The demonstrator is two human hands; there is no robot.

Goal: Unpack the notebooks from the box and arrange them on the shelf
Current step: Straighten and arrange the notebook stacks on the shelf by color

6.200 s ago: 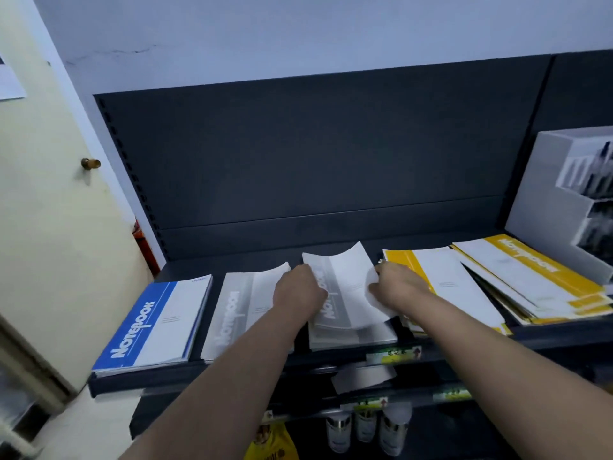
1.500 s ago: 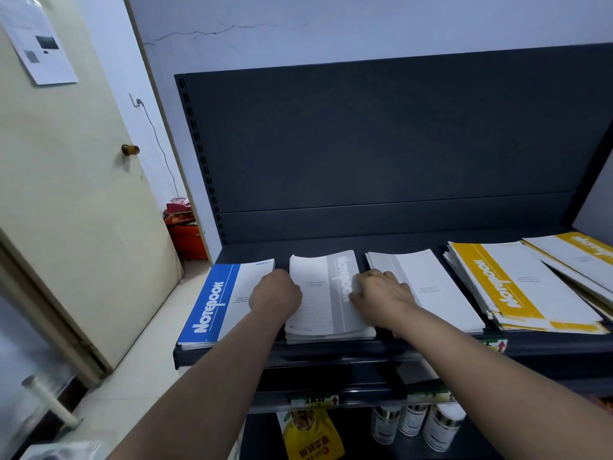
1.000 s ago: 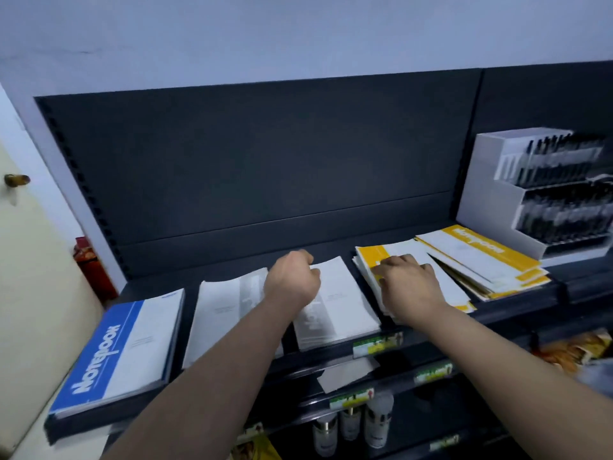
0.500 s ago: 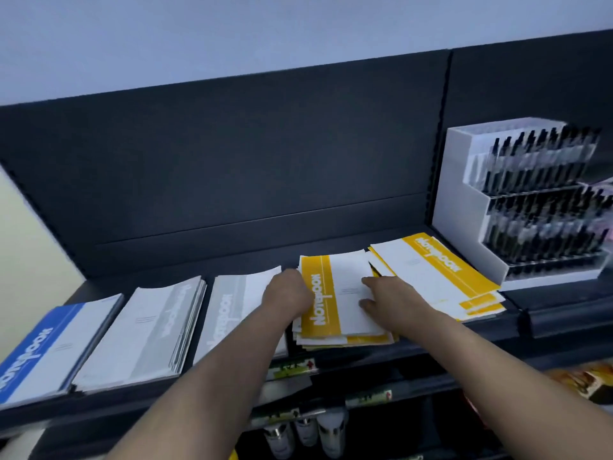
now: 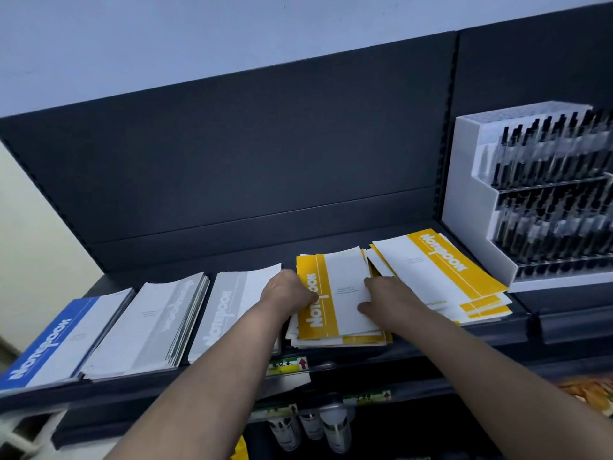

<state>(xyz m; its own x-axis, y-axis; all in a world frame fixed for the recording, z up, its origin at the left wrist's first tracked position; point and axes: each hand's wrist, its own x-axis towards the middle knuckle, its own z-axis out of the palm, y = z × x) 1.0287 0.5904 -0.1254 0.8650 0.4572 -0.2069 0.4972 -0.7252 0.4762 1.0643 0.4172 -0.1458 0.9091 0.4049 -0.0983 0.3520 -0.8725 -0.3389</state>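
— Where were your hands at that point?

— Both on the yellow notebook stack (image 5: 335,300), which lay flat on the shelf (image 5: 414,346) between the grey stack (image 5: 229,310) to its left and the fanned yellow stack (image 5: 438,270) to its right. Your left hand (image 5: 287,295) was curled against the stack's left edge, fingers folded in, gripping nothing that I could make out. Your right hand (image 5: 386,298) lay spread and flat on the top cover, pressing down.

— Why hold it that way?

— Likely to square the pile: one hand butting the side, the other pinning the covers so they didn't slide.

— And the rest of the row?

— Further left sat a second grey stack (image 5: 149,327) and the blue notebooks (image 5: 49,346), each pile apart from its neighbour. The fanned pile touched the white pen display (image 5: 471,194) far right and looked untidy; you'd probably want that one squared next. No box was in view.
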